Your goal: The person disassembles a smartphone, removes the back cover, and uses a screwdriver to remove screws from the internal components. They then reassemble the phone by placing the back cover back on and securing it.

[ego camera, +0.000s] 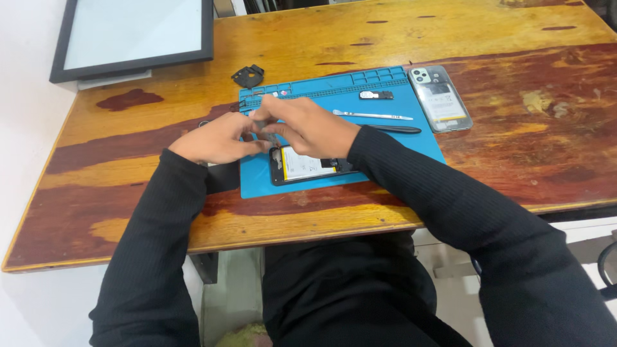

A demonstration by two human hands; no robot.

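Observation:
My left hand (217,138) and my right hand (308,125) meet over the left part of a blue work mat (398,144). Together their fingertips pinch a small grey part (262,124), too small to make out. Just below the hands an opened phone (307,166) lies on the mat with its white battery showing; my right wrist covers its right end. Both arms wear black sleeves.
On the mat lie a metal pry tool (373,115), a black stylus-like tool (395,129) and a small black-and-white part (376,95). A phone back cover (441,97) rests at the mat's right edge. A black part (247,75) and a dark-framed panel (132,35) sit on the wooden table (514,148).

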